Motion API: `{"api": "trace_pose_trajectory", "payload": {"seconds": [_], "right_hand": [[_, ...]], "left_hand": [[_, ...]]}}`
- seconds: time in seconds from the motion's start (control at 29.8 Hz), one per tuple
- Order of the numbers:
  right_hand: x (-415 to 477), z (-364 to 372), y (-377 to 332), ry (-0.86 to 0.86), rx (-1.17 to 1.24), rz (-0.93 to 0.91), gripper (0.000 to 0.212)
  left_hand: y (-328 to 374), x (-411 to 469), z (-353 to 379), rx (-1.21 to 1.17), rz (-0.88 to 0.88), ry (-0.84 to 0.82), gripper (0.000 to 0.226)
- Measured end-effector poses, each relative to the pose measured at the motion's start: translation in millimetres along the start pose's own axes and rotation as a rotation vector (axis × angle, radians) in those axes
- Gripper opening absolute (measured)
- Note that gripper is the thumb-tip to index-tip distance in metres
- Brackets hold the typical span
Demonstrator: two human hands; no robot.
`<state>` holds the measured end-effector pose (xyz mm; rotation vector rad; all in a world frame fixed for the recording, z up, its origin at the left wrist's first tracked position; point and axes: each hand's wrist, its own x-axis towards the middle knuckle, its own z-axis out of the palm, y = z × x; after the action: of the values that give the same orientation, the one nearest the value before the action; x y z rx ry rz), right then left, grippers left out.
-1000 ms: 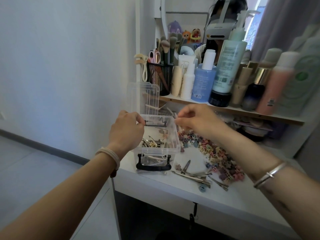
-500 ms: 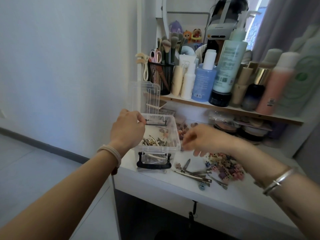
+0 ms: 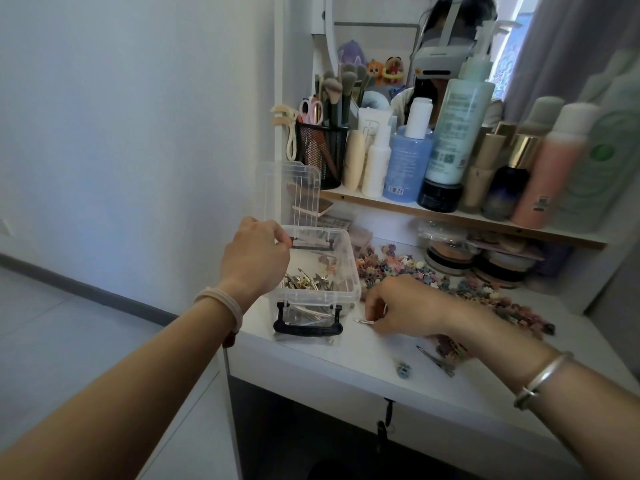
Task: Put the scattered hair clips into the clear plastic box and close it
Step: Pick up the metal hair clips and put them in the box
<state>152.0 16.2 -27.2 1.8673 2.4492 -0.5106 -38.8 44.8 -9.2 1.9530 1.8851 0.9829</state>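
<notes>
The clear plastic box point(image 3: 348, 271) stands open on the white table, its lid point(image 3: 294, 192) upright behind it and a black latch point(image 3: 307, 327) on its front. Metal clips lie inside. My left hand point(image 3: 254, 258) grips the box's far left rim. My right hand point(image 3: 401, 306) is down on the table just right of the box, fingers curled round silver metal clips point(image 3: 363, 321) whose tips stick out. A heap of small coloured claw clips point(image 3: 398, 265) spreads to the right. One silver clip point(image 3: 436, 361) and a small blue clip point(image 3: 403, 370) lie near the front edge.
A shelf point(image 3: 450, 216) above the table carries bottles, a black mesh brush holder point(image 3: 322, 150) and a mirror. Compact cases point(image 3: 450, 254) are stacked under the shelf. The table's left edge drops off just left of the box.
My right hand moved from above the box down and right to the table front, and now closes on the silver clips that lay there. My left hand stayed on the box.
</notes>
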Motion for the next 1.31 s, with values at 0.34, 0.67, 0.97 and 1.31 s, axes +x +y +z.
{"api": "trace_pose_trajectory", "payload": {"seconds": [0.34,0.67,0.97,1.31], "right_hand": [[11,9,1,0.102,0.021,0.059,0.026],[2,-70,-38,0.500,0.701,0.005,0.017],[17,-62,-62,0.298,0.579,-0.017,0.018],[36,-25,-17,0.265,0.099,0.128,0.020]], "left_hand": [[1,-1,0,-0.010,-0.005,-0.002,0.023],[-1,0,1,-0.018,0.008,0.006,0.024],[-2,1,0,-0.017,0.005,-0.003,0.023],[-15,3,-20,-0.039,0.025,0.022,0.019]]}}
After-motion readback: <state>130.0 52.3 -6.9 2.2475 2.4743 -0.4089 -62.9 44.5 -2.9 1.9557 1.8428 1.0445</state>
